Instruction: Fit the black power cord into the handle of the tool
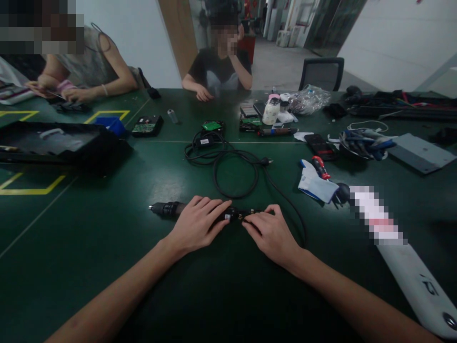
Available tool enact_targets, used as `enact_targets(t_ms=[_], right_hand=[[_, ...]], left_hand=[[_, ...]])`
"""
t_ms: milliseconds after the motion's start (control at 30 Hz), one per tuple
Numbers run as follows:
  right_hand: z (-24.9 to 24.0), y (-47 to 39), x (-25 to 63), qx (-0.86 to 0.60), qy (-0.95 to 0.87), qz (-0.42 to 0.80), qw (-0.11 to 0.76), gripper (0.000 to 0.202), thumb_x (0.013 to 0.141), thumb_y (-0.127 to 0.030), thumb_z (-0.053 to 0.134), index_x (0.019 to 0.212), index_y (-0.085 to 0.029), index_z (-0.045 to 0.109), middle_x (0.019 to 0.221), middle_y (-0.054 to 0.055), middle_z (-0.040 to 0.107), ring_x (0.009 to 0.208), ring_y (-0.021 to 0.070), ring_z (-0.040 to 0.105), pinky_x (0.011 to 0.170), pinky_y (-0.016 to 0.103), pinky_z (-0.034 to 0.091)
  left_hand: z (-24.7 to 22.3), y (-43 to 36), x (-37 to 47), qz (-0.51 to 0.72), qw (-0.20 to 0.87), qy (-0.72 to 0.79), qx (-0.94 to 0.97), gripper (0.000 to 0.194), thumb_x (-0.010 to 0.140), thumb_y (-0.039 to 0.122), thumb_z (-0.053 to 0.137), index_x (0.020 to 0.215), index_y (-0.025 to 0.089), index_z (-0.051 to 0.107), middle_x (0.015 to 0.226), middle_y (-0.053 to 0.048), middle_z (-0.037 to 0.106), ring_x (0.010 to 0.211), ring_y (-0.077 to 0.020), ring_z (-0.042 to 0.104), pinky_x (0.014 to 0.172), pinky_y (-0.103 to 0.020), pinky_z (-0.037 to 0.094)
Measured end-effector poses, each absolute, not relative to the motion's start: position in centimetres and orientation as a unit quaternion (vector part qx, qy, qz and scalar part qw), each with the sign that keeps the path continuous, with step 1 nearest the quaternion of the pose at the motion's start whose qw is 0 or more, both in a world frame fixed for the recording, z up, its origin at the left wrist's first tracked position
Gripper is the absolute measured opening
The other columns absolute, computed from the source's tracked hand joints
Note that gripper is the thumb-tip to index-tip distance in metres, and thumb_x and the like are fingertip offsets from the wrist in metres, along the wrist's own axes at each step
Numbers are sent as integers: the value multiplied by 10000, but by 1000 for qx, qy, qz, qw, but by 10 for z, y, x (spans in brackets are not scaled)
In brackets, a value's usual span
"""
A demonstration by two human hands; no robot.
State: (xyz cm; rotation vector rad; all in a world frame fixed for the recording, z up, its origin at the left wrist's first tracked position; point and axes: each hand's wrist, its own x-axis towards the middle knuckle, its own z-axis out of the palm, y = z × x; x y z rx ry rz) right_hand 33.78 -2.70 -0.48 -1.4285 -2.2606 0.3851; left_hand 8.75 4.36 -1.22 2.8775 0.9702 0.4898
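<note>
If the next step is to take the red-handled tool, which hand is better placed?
Probably the right hand: it is nearer to the red-handled tool, while the left hand holds the black cylindrical tool.

Bare left forearm (pixel 117 290), bare right forearm (pixel 342 286), ungloved left hand (pixel 194 224), ungloved right hand (pixel 273 233), slender fingers (pixel 217 208)

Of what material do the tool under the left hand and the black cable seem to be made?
Tool: probably hard plastic, from its dull, rigid-looking dark body; tip likely metal, from its silvery shine. Cable: smooth rubber or soft plastic, from its loose, rounded loops; I cannot tell which.
</note>
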Motion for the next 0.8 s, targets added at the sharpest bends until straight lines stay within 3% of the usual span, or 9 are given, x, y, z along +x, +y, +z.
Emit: enact_targets(t_ms=[267,400,800], right_hand=[[2,-21,342,-509,-823,181,178,272,1073,-284,406,898,-190,591,828,14,670,741,154,566,940,389,293],[6,-19,344,-491,-841,164,155,238,1044,-255,429,876,-187,584,822,20,658,740,157,556,946,390,289],[-2,-20,342,-492,-844,131,171,203,1000,-238,495,853,-189,626,808,21,670,732,155,564,933,378,310]], left_hand=[[-1,53,66,138,143,254,947,562,1011,225,427,1562,289,333,1533,-43,487,1295,-234,547,1044,-463,463],[8,55,59,123,196,247,941,596,995,154,422,1555,340,339,1525,-10,499,1315,-214,539,1066,-448,478],[18,53,57,101,204,252,941,630,972,130,481,1541,372,360,1539,3,480,1346,-215,511,1096,-445,476]])
